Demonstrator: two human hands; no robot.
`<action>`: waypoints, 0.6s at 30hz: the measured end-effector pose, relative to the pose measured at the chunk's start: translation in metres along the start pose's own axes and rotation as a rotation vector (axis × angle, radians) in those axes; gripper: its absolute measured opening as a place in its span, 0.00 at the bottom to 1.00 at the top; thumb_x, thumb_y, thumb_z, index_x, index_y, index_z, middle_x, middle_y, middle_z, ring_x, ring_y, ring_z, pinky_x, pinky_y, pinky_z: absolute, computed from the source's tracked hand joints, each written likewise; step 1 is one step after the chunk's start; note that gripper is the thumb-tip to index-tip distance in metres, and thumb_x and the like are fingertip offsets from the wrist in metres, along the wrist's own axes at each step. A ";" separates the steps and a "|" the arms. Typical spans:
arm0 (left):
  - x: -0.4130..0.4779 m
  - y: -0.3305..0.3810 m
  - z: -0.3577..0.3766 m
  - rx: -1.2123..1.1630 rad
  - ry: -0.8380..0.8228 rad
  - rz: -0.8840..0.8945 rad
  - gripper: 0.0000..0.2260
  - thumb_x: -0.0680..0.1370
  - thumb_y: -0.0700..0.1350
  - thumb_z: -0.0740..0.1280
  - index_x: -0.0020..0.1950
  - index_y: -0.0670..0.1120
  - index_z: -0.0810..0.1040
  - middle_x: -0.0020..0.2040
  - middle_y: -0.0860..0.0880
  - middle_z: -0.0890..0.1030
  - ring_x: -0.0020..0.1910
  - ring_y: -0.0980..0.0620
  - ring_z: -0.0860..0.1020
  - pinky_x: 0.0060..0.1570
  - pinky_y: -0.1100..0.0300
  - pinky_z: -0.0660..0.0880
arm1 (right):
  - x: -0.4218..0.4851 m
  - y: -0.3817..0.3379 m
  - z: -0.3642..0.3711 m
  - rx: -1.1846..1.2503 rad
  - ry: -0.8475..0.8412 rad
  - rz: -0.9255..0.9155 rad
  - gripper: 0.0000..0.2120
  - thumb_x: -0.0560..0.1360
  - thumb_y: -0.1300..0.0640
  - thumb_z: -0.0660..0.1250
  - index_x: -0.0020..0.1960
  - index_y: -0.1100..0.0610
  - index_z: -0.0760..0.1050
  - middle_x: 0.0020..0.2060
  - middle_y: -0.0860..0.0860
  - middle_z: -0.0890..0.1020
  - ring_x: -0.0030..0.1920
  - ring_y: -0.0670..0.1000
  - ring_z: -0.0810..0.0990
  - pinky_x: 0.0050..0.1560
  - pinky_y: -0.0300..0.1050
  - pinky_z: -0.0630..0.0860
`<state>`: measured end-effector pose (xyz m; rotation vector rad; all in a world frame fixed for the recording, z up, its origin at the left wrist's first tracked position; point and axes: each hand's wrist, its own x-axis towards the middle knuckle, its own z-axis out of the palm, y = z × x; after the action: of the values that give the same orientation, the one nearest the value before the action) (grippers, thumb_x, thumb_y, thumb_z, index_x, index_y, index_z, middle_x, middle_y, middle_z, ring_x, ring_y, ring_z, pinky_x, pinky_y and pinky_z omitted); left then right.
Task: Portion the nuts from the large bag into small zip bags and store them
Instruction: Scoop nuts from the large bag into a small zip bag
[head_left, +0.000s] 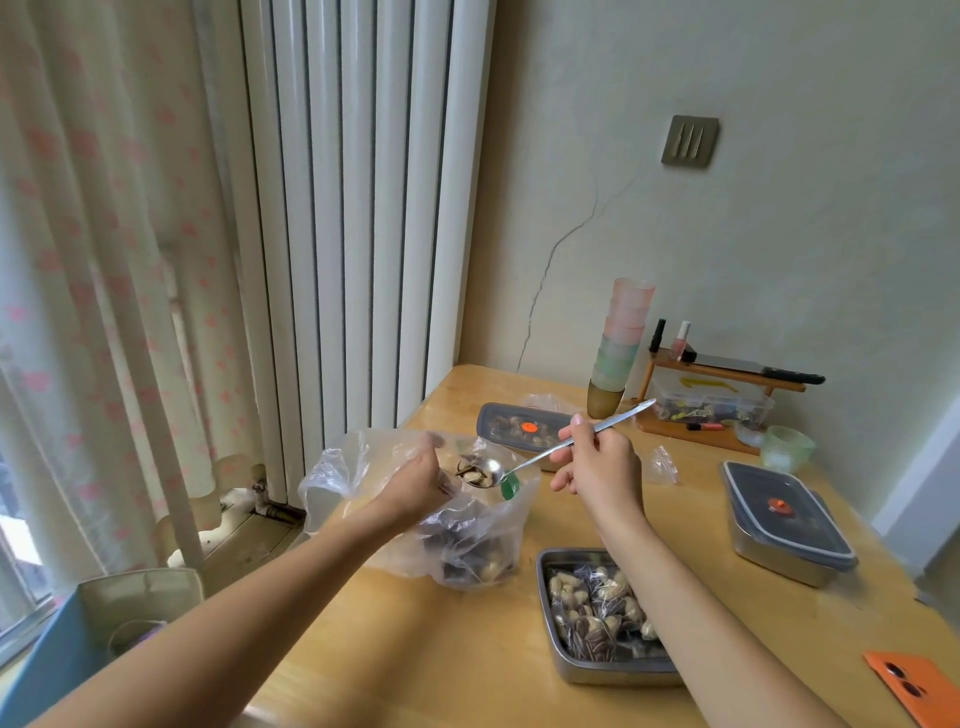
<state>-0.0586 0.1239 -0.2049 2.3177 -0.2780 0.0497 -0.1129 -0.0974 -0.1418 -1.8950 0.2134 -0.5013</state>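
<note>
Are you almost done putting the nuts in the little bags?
Not yet. Done: filled small bags lie in the open metal tray. In hand: the right hand holds a spoon loaded with nuts beside the left hand, which grips clear plastic. Left: the large bag has more nuts in it.

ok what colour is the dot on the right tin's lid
Orange dot, on a dark grey lid; the head view shows it clearly.

Large bag (467, 551) on table (415, 649) L; tray (543, 597) w/ zip bags (597, 608) just R; lidded box (789, 525) far R; 2nd box (501, 415) behind bag.
</note>
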 end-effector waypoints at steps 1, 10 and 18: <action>0.001 0.000 0.003 -0.012 0.011 0.001 0.27 0.79 0.37 0.68 0.75 0.40 0.59 0.52 0.39 0.83 0.53 0.41 0.81 0.53 0.52 0.75 | -0.001 -0.002 0.000 -0.004 0.001 -0.019 0.18 0.86 0.48 0.58 0.46 0.55 0.80 0.34 0.49 0.85 0.28 0.52 0.84 0.36 0.45 0.74; 0.003 -0.004 0.017 -0.301 -0.017 -0.071 0.41 0.70 0.40 0.82 0.69 0.49 0.55 0.44 0.45 0.87 0.48 0.48 0.85 0.49 0.60 0.78 | -0.013 -0.015 0.006 -0.183 -0.034 -0.310 0.19 0.86 0.49 0.60 0.43 0.57 0.81 0.26 0.49 0.82 0.27 0.44 0.81 0.37 0.26 0.70; 0.002 0.002 0.019 -0.317 -0.012 -0.072 0.41 0.70 0.43 0.82 0.67 0.49 0.53 0.45 0.49 0.82 0.43 0.54 0.81 0.43 0.65 0.76 | -0.026 -0.026 0.018 -0.352 -0.188 -0.844 0.13 0.85 0.49 0.61 0.49 0.56 0.78 0.33 0.43 0.78 0.30 0.44 0.76 0.36 0.40 0.75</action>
<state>-0.0578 0.1083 -0.2162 2.0113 -0.1931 -0.0418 -0.1308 -0.0624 -0.1291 -2.3204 -0.6953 -0.8747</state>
